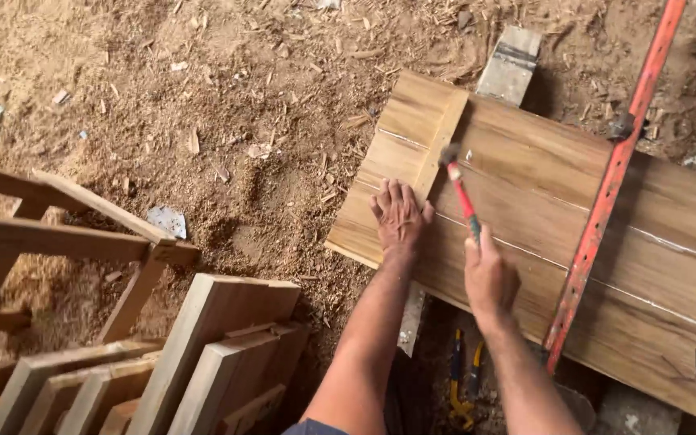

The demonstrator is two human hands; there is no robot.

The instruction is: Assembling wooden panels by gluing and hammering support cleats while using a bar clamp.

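Hammer (459, 191) gripped in right hand (489, 278), left hand (400, 214) flat, open on wooden panel (541, 209), orange clamp bar (610, 189) across

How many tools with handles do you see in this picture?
2. A hammer with a red handle is in the right hand, its head over the wooden panel. Yellow-handled pliers lie on the ground between the forearms. Others may be hidden.

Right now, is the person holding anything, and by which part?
The right hand grips a hammer by the lower end of its red handle. The left hand holds nothing; it lies flat on a wooden panel.
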